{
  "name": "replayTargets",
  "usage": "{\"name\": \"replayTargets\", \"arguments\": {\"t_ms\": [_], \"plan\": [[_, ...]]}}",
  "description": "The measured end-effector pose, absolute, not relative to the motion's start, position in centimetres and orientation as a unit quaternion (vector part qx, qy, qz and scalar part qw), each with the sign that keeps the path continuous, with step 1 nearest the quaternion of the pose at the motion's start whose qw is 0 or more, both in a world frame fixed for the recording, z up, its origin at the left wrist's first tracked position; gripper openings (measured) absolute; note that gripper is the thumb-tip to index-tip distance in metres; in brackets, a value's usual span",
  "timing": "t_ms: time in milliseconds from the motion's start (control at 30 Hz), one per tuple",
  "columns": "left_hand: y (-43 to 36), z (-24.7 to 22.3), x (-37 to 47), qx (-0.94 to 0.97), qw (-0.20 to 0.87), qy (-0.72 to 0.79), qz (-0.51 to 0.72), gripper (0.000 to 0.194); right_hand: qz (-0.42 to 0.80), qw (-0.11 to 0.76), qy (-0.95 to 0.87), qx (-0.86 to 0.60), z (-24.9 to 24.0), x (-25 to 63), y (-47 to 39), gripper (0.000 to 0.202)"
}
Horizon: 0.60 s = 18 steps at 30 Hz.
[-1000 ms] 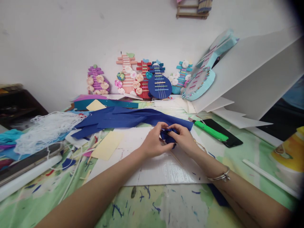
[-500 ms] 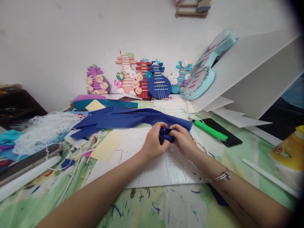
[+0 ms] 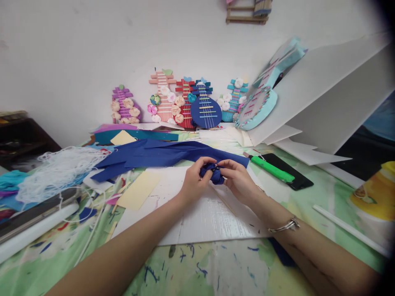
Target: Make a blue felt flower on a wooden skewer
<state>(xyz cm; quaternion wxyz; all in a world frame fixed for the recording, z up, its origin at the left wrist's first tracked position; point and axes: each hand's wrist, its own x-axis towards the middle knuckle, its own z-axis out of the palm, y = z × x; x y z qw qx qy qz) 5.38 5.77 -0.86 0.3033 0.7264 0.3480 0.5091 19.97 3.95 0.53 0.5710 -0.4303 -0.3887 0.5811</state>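
Observation:
A small crumpled blue piece (image 3: 217, 176), folded in layers, is held between both hands above a white board (image 3: 185, 222). My left hand (image 3: 198, 177) pinches it from the left, with the thumb across its front. From the right, my right hand (image 3: 236, 177) grips its edge between curled fingers and thumb. Under the hands a thin wooden stick (image 3: 226, 204) lies on the board. Long blue sheets (image 3: 148, 152) spread just behind the board.
White string (image 3: 58, 170) is heaped at left, near a cream card (image 3: 138, 190). A green cutter (image 3: 273, 168) rests on a black phone-like slab (image 3: 296, 181) at right. Several decorated toy instruments, one blue (image 3: 206, 111), lean against the wall. A yellow-topped container (image 3: 378, 193) stands far right.
The blue piece has turned and shows more of its folds. My left hand has shifted slightly left, and the right fingers have moved to the piece's right edge. More of the stick shows.

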Motion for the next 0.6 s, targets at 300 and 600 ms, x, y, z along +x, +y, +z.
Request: {"name": "replayTargets", "arguments": {"t_ms": [300,600], "plan": [[5.6,-1.4,4.8,0.836,0.055,0.240,0.491,0.023,0.685,0.511,-0.351,-0.382,0.5,19.5,3.6,0.014],[5.4,-1.5,4.7,0.860,0.005,0.198,0.471,0.025,0.615,0.533,-0.434,-0.386,-0.3,20.3,4.3,0.008]]}}
